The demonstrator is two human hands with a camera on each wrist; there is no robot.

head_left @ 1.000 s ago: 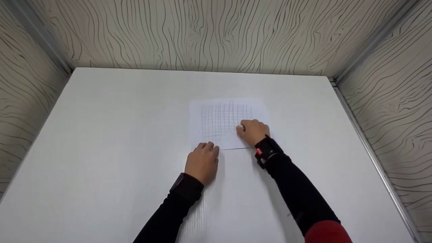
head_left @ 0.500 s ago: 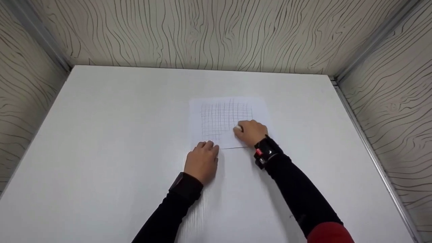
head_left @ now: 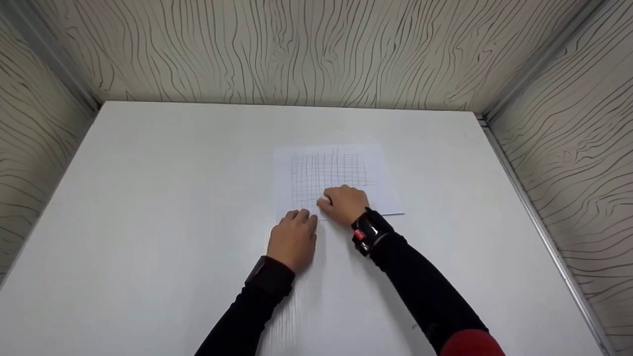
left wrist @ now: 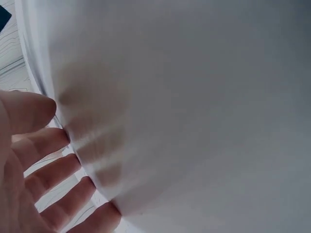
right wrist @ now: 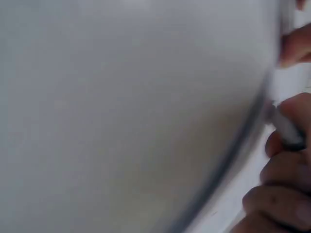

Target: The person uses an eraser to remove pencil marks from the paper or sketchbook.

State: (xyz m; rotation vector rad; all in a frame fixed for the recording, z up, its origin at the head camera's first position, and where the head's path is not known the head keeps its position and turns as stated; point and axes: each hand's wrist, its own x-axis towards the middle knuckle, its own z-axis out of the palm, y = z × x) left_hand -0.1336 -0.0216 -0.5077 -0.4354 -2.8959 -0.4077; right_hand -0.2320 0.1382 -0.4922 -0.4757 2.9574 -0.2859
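Observation:
A white sheet of paper (head_left: 388, 198) lies on the table, with a hand-drawn grid (head_left: 324, 170) of thin dark lines. My right hand (head_left: 344, 203) is over the lower part of the sheet and pinches a small whitish eraser (right wrist: 287, 128) between thumb and curled fingers. Most of the eraser is hidden in the head view. My left hand (head_left: 293, 240) rests at the sheet's near left edge, its fingertips touching the paper. In the left wrist view the fingers (left wrist: 53, 174) are spread and relaxed, holding nothing.
The white table (head_left: 173, 198) extends around the sheet on every side. Wood-grain patterned panels (head_left: 277, 49) rise behind it and at both sides. A metal rail (head_left: 544, 237) runs along the right edge.
My right hand has moved left and nearer with the eraser, uncovering the sheet's near right corner. It is now close to the left hand, which has stayed in place.

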